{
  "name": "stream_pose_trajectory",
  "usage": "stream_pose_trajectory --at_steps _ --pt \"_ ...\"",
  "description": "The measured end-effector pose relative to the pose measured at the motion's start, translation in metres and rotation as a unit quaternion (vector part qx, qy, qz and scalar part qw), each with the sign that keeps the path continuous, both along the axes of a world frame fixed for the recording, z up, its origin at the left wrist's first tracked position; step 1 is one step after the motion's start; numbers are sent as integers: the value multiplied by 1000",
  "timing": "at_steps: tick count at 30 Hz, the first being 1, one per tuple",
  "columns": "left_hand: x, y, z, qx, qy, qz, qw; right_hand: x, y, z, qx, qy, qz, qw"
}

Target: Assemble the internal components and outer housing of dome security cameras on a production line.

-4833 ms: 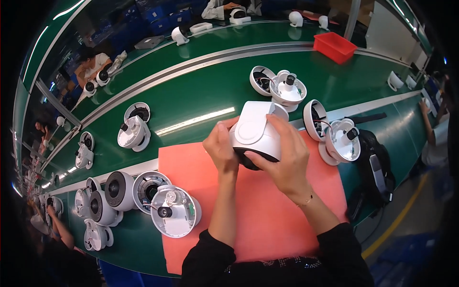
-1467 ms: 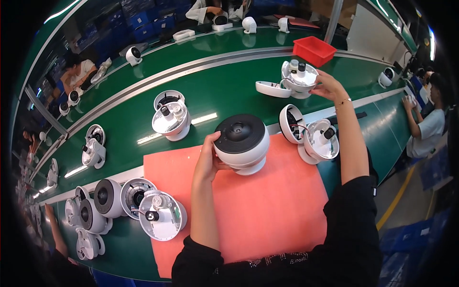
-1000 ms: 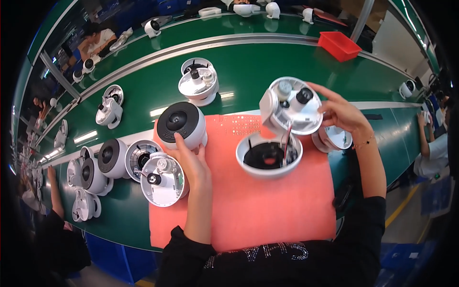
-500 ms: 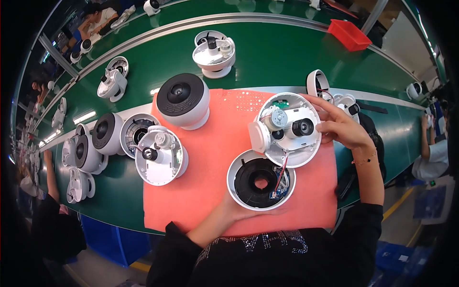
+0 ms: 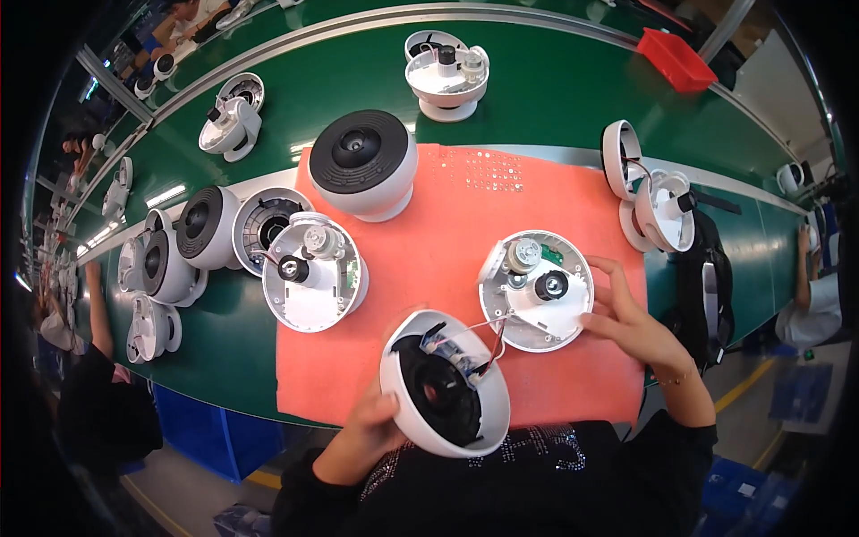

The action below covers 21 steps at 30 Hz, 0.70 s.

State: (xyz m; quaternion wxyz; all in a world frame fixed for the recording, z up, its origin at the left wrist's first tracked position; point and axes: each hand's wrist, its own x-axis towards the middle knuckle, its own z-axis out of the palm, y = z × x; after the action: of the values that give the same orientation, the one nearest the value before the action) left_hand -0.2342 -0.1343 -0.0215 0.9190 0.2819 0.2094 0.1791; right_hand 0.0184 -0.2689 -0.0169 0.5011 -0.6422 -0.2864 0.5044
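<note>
My left hand [image 5: 374, 421] grips a white, rounded camera shell [image 5: 488, 428] by its left side. The shell is tilted close to my body, showing its black inside and a small blue circuit board [image 5: 458, 355]. Thin wires join it to the other half of the camera, a round white housing [image 5: 565, 315] with a black lens and a silver motor, on the orange mat [image 5: 420, 268]. My right hand [image 5: 631, 322] holds that housing at its right rim, thumb and fingers curved against the edge. Its far side is hidden.
Another opened camera [image 5: 309, 300] and a closed one [image 5: 362, 166] stand on the mat's left part. Tiny screws [image 5: 492, 170] lie in rows at its far edge. Several cameras crowd the left, another [image 5: 664, 210] stands right, and a red bin [image 5: 676, 61] sits far right.
My left hand has lifted the black-lined shell and tilted it toward me, leftward. My right hand has brought the lens housing nearer and lower on the mat. The whole view has shifted slightly.
</note>
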Motion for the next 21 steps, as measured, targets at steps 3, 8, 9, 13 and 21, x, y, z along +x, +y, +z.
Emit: stream_pose_trajectory --at_steps 3,8,9,13,21 --pt "-6 -5 18 81 38 -17 996 -17 -4 27 77 -528 53 844" --pt "18 -18 29 202 2 -58 978 -77 -9 60 273 -508 167 800" --pt "20 -23 29 209 -2 -66 976 -81 -8 55 314 -567 135 749" --pt "7 -28 17 233 50 -122 964 -56 -16 84 81 -386 241 887" --pt "39 -7 -25 778 146 -89 605 12 -5 69 168 -281 300 896"
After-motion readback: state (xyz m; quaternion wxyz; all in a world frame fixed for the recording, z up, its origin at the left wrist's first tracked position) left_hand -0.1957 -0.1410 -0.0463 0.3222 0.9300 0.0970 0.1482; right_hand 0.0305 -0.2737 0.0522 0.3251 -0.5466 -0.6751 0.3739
